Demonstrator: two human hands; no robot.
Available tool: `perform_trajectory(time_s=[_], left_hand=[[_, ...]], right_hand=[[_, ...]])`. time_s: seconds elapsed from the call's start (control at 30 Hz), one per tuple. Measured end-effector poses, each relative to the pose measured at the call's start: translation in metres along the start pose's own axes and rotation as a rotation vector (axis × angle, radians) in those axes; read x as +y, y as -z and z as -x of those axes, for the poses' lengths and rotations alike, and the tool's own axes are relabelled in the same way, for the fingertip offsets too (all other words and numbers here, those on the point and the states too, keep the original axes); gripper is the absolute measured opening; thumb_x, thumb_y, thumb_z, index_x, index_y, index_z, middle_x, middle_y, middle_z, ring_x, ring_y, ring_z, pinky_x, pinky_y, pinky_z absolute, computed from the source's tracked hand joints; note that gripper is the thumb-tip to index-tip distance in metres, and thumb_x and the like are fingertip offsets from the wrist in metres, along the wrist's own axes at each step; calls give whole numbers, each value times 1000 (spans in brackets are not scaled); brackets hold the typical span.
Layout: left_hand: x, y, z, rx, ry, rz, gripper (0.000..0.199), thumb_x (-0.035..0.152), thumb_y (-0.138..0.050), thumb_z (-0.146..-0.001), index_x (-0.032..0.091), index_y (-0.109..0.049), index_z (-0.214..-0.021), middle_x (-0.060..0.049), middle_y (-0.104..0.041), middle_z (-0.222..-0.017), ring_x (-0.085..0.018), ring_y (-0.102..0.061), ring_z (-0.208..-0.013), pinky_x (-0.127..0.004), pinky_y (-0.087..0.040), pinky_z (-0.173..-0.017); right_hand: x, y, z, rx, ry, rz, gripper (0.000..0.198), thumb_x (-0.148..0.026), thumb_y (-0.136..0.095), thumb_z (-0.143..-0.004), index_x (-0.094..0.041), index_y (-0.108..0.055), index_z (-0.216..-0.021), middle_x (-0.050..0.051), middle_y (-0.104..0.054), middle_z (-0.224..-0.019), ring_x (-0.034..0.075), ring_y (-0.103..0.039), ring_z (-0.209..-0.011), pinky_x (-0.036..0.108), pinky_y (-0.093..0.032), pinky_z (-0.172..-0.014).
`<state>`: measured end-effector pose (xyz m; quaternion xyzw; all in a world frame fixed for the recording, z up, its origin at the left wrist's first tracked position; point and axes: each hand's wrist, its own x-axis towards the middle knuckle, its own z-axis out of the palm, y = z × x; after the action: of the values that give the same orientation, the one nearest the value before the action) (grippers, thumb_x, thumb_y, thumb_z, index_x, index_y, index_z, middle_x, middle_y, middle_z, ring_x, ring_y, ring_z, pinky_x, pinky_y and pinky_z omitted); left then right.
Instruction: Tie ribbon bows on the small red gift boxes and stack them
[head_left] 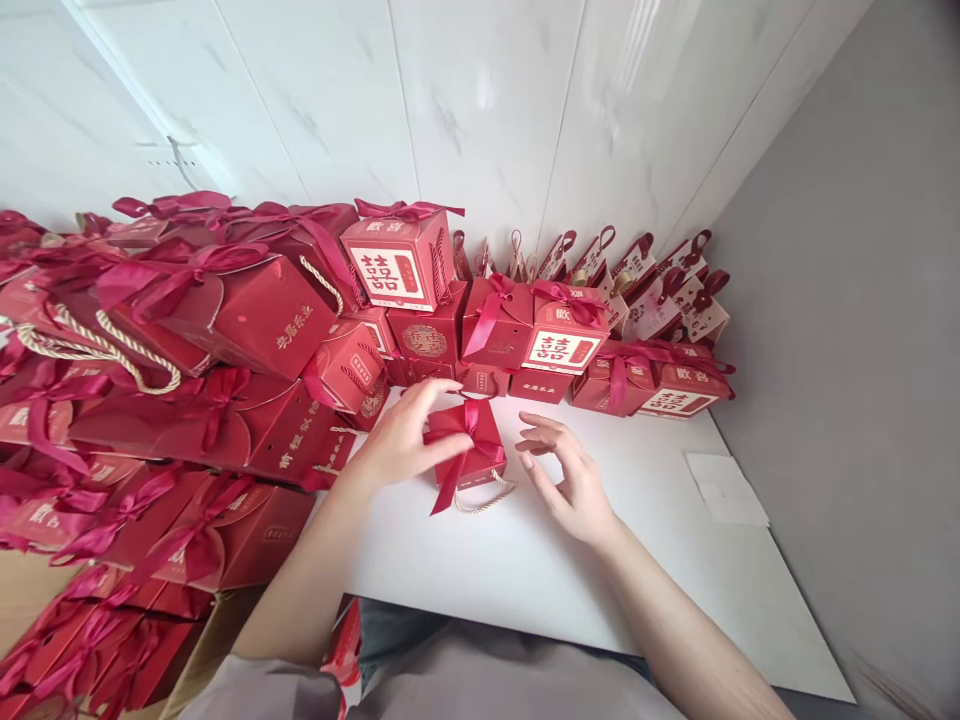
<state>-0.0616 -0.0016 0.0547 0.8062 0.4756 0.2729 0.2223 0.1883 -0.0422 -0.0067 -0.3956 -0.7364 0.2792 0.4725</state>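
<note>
The small red box (486,458) sits on the white table (487,560); it is shut, so what is in it is hidden; a shiny red ribbon (450,487) is tied over its top, and a cream rope handle (484,508) curves out on the side of the small red box nearest the person.

To the left of the small red box is a big pile of red boxes (259,325), with lots of bows and some cream ropes; the ones that show well are closed too, so you cannot see what they hold; just behind the small red box is a row of stacked boxes (495,335), and behind it to the left a box with a white label (394,270) sits high up; behind it to the right stand pale little packs (652,300) with dark red loops; well to the right of it lies a flat white sheet (726,488).

The small red box is between the two hands, closer to the left one; the left hand (397,437) is spread at the left side of the small red box, with its thumb over the bow, but you cannot tell if it touches; the right hand (577,488) is to the right of the small red box, fingers loose and a bit bent, apart from it and holding nothing.
</note>
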Motion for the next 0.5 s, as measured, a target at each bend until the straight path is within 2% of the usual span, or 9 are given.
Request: perform_trajectory(time_s=[0.07,0.13,0.27,0.37,0.5], left_hand=[[10,2,2,-127,-44,-148,91,56,-78,-65,27,-40,-142,-12,-53,-139,-34,-52,-127,-47,-46,-100],[16,2,7,-176,-56,-235,109,56,-82,-57,28,-31,-149,-14,-52,-141,-37,-55,-124,-46,-49,-94],[22,7,23,-169,-1,-266,110,52,-80,-63,29,-21,-153,-12,-58,-135,-34,-63,-113,-38,-54,-79],[34,17,50,-144,84,-234,106,50,-79,-66,30,-23,-153,-10,-55,-139,-34,-60,-119,-38,-56,-84],[52,37,110,-56,198,-70,100,43,-76,-73,30,-19,-154,-10,-44,-149,-32,-55,-127,-41,-55,-94]], right_hand=[[0,1,0,25,6,20,23,-26,-51,-96,-23,-52,-119,14,-53,-135,20,-70,-90,41,-60,-82],[-1,3,0,52,30,50,24,-26,-50,-96,-24,-52,-120,13,-55,-131,20,-69,-88,41,-60,-81],[-1,6,-2,101,55,89,22,-23,-51,-95,-24,-53,-117,12,-58,-125,20,-66,-87,40,-57,-80],[-2,8,-2,113,57,97,20,-22,-52,-95,-24,-53,-115,11,-59,-122,19,-66,-87,39,-56,-80],[-3,9,1,91,55,114,20,-23,-51,-95,-24,-53,-115,10,-60,-121,20,-66,-85,39,-55,-80]])
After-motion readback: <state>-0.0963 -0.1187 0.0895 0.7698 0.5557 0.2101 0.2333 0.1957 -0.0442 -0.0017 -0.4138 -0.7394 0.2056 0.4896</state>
